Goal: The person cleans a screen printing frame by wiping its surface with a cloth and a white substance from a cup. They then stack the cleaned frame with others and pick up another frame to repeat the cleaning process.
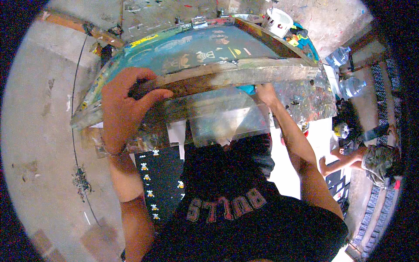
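Note:
A large printing screen (235, 75) with a thick wooden frame tilts in front of me. Its blue-green mesh (183, 50) carries pale figures and paint stains. My left hand (124, 102) is closed round the near bar at its left end, thumb below and fingers above. Just under the same bar, my right hand (265, 93) grips a small piece of bright blue material, perhaps a cloth (247, 90); most of the fingers are hidden. Below the frame lies a paint-spattered board (301, 102) with a clear, shiny sheet (227, 115) along its near side.
Black fabric (163, 185) with rows of small white-and-yellow figures lies at lower left. A white bucket (278, 22) stands beyond the screen. Plastic bottles (352, 86) are at the right, near another person (377, 161). A dark cable (75, 131) crosses the floor at left.

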The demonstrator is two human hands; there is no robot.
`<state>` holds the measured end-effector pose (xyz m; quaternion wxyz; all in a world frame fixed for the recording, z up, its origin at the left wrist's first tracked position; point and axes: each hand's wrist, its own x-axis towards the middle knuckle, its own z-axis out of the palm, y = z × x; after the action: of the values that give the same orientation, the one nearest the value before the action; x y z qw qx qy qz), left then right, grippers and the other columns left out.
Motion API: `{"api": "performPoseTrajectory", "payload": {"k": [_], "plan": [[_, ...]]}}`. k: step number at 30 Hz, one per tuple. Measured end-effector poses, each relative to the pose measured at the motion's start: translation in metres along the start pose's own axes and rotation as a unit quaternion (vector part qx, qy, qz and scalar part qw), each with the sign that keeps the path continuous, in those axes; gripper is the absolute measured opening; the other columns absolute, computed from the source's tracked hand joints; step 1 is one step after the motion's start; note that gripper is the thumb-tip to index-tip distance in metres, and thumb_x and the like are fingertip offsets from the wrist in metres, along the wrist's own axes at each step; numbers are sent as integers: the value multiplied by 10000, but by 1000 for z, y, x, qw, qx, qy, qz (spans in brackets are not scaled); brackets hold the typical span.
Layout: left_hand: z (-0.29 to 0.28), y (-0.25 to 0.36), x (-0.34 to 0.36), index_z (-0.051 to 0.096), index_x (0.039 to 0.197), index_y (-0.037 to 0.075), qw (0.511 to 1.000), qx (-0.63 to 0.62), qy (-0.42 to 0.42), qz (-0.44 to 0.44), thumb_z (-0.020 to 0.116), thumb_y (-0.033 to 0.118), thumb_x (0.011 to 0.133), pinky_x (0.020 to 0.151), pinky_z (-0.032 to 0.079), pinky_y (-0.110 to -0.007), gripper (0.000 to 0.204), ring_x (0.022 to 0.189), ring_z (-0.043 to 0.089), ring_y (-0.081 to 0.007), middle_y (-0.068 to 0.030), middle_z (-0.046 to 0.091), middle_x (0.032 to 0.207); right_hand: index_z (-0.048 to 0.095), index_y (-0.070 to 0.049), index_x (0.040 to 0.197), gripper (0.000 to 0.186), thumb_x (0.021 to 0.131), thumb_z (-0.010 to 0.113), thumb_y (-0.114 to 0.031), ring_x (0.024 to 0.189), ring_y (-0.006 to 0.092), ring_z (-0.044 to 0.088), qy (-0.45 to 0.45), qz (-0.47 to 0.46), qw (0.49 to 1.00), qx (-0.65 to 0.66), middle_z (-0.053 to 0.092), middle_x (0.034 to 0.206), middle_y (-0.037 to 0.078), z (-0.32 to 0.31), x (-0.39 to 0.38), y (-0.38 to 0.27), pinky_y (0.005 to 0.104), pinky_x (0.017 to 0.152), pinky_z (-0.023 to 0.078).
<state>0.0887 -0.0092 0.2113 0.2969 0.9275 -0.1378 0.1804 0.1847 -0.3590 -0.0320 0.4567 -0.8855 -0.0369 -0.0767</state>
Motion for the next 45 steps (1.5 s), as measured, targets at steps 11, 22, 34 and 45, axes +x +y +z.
{"api": "performPoseTrajectory", "payload": {"k": [11, 22, 34, 45], "plan": [[-2, -2, 2, 676, 903, 46, 1000, 25, -3, 16, 876, 259, 648, 685, 515, -319, 388, 751, 654, -239, -88, 669, 838, 592, -51, 1271, 496, 980, 392, -398, 1243, 430, 495, -111, -129, 941, -293, 525, 1348, 258, 65, -16, -8, 525, 1081, 354], [-1, -1, 3, 669, 894, 51, 1000, 13, -5, 9, 876, 245, 645, 669, 508, -323, 378, 731, 643, -240, -87, 657, 824, 618, -160, 1239, 354, 907, 536, -250, 1301, 369, 456, -193, -406, 876, -175, 514, 1372, 187, 87, -126, -49, 600, 1118, 266], [-1, 1, 3, 666, 882, 62, 1000, 25, -10, 6, 864, 242, 665, 671, 507, -316, 344, 730, 644, -230, -78, 662, 817, 571, -154, 1319, 478, 935, 457, -414, 1260, 375, 477, -198, -424, 858, -213, 537, 1352, 202, 64, -111, -54, 601, 1090, 290], [-1, 5, 3, 672, 890, 61, 999, 46, 5, 0, 879, 238, 639, 690, 513, -322, 371, 752, 658, -225, -75, 676, 832, 638, -169, 1224, 427, 896, 470, -384, 1319, 371, 431, -247, -415, 814, -321, 531, 1354, 184, 129, -96, -56, 603, 1141, 196]]}}
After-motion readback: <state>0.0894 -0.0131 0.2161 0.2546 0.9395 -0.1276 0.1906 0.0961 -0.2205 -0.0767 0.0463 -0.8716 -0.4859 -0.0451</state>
